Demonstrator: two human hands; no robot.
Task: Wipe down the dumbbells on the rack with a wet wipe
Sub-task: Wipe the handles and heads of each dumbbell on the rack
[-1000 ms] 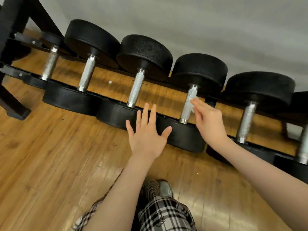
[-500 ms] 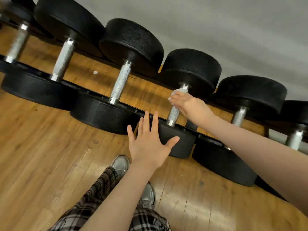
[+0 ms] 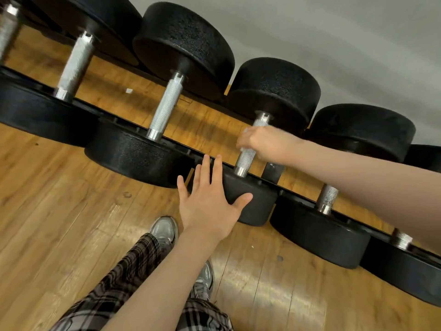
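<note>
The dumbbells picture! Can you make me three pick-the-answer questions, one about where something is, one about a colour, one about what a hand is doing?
1. Where is the left hand?
A. on a dumbbell's near weight
B. on the floor
C. on the wall

2. What colour are the dumbbell weights?
A. red
B. black
C. yellow

3. What is the right hand doing?
A. hanging open
B. gripping a handle
C. pointing at the shoes

Answers: 1 A, its fingers lie flat on the near weight. 2 B, every weight is black. 3 B, its fingers wrap the metal handle, white wet wipe peeking out.

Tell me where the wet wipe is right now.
In the head view, right of centre, the wet wipe is wrapped round a dumbbell handle under the right hand; the left hand rests on that dumbbell's near weight.
</note>
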